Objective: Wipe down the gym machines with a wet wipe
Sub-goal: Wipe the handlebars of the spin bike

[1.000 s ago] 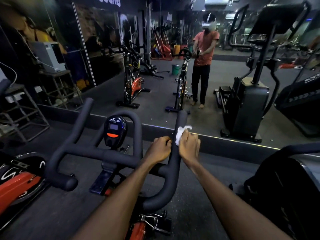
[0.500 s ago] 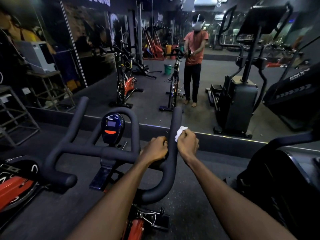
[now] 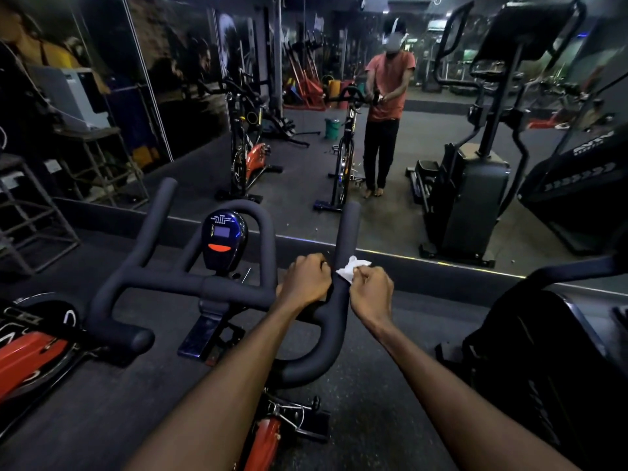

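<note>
View: single head-worn wide-angle camera.
Facing: forward and down over the black padded spin-bike handlebar (image 3: 238, 287).
Nearness: close, at arm's reach, both forearms entering from the bottom edge.
Beyond: large wall mirror (image 3: 424, 147) straight ahead, reflecting the wearer.

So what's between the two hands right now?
In the head view, the handlebar's right prong runs between the left hand and right hand, which holds the wet wipe.
</note>
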A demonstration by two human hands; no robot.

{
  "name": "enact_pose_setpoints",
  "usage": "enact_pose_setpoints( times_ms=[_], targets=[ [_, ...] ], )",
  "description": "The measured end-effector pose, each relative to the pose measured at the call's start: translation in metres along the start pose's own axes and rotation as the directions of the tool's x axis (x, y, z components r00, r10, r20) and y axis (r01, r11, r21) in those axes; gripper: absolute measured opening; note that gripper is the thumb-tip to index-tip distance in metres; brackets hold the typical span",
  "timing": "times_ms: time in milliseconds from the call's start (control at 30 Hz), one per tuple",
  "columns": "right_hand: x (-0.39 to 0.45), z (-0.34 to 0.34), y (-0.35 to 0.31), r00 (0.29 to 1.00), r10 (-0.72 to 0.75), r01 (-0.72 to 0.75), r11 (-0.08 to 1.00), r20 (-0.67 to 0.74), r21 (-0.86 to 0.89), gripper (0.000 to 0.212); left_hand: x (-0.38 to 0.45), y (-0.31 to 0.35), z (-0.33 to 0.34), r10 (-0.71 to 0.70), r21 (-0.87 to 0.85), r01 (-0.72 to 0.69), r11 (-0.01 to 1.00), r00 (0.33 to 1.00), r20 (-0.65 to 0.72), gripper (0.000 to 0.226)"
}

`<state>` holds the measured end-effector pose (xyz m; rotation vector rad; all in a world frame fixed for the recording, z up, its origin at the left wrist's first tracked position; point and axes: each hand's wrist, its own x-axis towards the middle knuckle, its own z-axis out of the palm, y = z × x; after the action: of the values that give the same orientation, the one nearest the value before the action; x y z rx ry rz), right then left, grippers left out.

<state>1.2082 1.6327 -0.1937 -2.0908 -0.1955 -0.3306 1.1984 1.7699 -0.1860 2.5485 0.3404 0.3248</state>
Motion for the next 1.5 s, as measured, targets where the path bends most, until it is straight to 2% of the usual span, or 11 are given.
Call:
enact_pose_setpoints(
  times_ms=[200,300,400,533,667,833,967,1033,1167,1333,1500],
  targets=[
    [0.038,-0.004,-0.014,0.998,0.055,-0.056,0.996,0.017,0.076,0.014,-0.008,0.002,-0.004,-0.033,-0.01,0.032,0.999,0.999,-0.033,0.026],
    [0.0,-0.005,-0.005,1.0,-0.007,0.007,1.0,0.024,0.02,0.007,-0.015,0.003,-0.007,-0.022,-0.011,0.021,1.0,0.997,-0.08,0.025],
    [-0.037,-0.017,0.006,0.987,-0.127,0.127,0.992,0.096,0.005,0.007,-0.024,0.005,-0.01,-0.028,-0.017,0.027,0.999,0.994,-0.107,0.022],
    [-0.019,-0.029,-0.002,0.993,-0.05,0.039,0.994,0.103,0.105,0.012,-0.047,0.003,-0.011,-0.003,0.049,0.008,0.999,0.994,-0.108,0.022],
    [-0.031,-0.025,0.002,0.982,-0.033,0.025,0.999,0.186,0.046,0.007,-0.07,-0.008,-0.016,0.108,-0.134,-0.138,0.981,0.972,-0.21,0.023],
    [-0.057,-0.037,0.013,0.946,-0.069,0.064,0.998,0.316,0.023,0.013,-0.095,-0.033,-0.025,0.225,0.05,-0.22,0.974,0.93,-0.29,0.018],
    [-0.056,-0.04,0.004,0.963,-0.044,0.021,0.996,0.266,0.088,0.015,-0.103,-0.039,-0.03,0.235,0.122,-0.205,0.971,0.914,-0.332,0.018],
    [-0.074,-0.038,0.005,0.964,-0.044,0.021,0.996,0.261,0.089,0.016,-0.103,-0.04,-0.03,0.206,0.108,-0.179,0.978,0.911,-0.358,0.016],
    [-0.095,-0.041,0.005,0.925,-0.106,0.079,0.993,0.364,0.089,0.016,-0.098,-0.036,-0.034,0.078,0.034,-0.07,0.997,0.921,-0.381,0.016],
    [-0.083,-0.04,0.001,0.969,-0.035,0.004,0.992,0.244,0.127,0.013,-0.103,-0.035,-0.036,0.014,-0.03,-0.028,0.999,0.923,-0.384,0.015],
    [-0.148,-0.023,0.002,0.948,-0.177,0.146,0.98,0.266,0.132,0.023,-0.107,-0.032,-0.04,-0.073,-0.165,0.014,0.986,0.931,-0.356,0.019]
  ],
)
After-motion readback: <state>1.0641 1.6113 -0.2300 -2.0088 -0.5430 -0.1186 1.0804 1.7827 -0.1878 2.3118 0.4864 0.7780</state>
